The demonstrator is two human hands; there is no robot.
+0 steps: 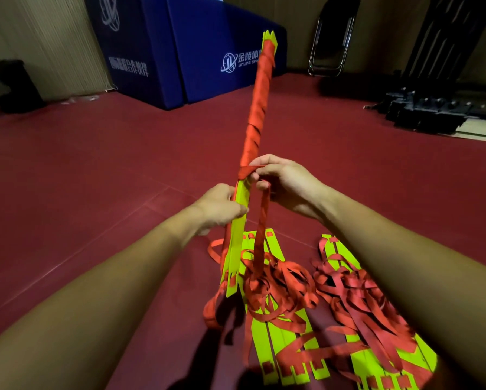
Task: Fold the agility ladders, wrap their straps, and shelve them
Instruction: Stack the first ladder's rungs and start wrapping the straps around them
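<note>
Red strap is mid-wrap round the yellow bundle at frame centre: left hand grips the bundle, right hand pinches the strap. Next turn likely needs tension.

We look down on a dark red floor crossed by thin seams. Close to us, two heaps of yellow-green ladder rungs lie on it side by side, the left heap and the right heap, each with loose red straps tangled on top. Farther off, by the walls, we see a blue padded block, a black folding chair, a dark bin and black equipment on the floor.
</note>
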